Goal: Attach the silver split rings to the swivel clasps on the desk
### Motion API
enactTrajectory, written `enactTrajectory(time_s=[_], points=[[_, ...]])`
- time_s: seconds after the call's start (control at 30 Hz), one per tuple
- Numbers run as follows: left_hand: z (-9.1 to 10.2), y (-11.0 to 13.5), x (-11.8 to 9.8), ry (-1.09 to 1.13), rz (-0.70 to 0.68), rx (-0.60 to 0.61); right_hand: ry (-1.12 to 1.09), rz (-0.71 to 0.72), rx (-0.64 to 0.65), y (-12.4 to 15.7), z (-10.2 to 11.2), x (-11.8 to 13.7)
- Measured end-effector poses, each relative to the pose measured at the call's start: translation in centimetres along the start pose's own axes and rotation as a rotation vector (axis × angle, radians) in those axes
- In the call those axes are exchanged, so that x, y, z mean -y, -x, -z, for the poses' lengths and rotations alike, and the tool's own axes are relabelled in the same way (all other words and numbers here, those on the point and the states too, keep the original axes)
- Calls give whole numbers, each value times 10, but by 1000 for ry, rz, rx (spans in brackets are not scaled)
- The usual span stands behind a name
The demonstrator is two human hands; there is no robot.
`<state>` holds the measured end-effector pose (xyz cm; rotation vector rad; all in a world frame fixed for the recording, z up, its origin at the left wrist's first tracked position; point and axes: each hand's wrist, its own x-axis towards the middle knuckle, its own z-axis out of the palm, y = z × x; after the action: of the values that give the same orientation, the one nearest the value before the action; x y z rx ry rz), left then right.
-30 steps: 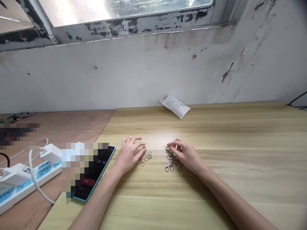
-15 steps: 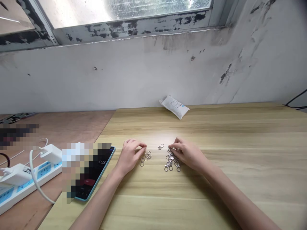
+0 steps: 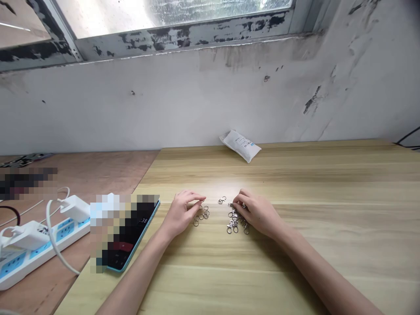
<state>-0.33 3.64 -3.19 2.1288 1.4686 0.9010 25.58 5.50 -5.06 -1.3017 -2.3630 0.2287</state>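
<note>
My left hand [image 3: 183,213] is closed in a pinch, with a small metal ring [image 3: 203,201] at the fingertips, partly hidden. Below those fingers several loose metal split rings [image 3: 206,214] lie on the wooden table. My right hand [image 3: 257,212] pinches a silvery swivel clasp [image 3: 230,204] between thumb and fingers, most of it covered. Under and beside that hand is a pile of swivel clasps with rings [image 3: 234,220]. Between both hands lies one clasp joined to a ring [image 3: 222,200], apart from the pile.
A white plastic packet [image 3: 243,145] lies at the table's back, near the wall. To the left is a phone [image 3: 131,240] with a blue edge, partly pixelated. Farther left, a power strip [image 3: 59,243] with white chargers and cables rests on a brown surface [image 3: 108,170].
My left thumb and fingers have risen slightly off the rings, with a ring in the pinch. At the right fingertips, a clasp now points left. The whole view has shifted slightly.
</note>
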Motion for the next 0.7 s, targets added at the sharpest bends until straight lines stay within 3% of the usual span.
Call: enactTrajectory(time_s=[0.43,0.7], points=[[-2,2,-7,159,24,-23,-181,-72,-54,0,-1,10],[-7,5,-16,224,29,-58,-210,72,-112,4,-7,30]])
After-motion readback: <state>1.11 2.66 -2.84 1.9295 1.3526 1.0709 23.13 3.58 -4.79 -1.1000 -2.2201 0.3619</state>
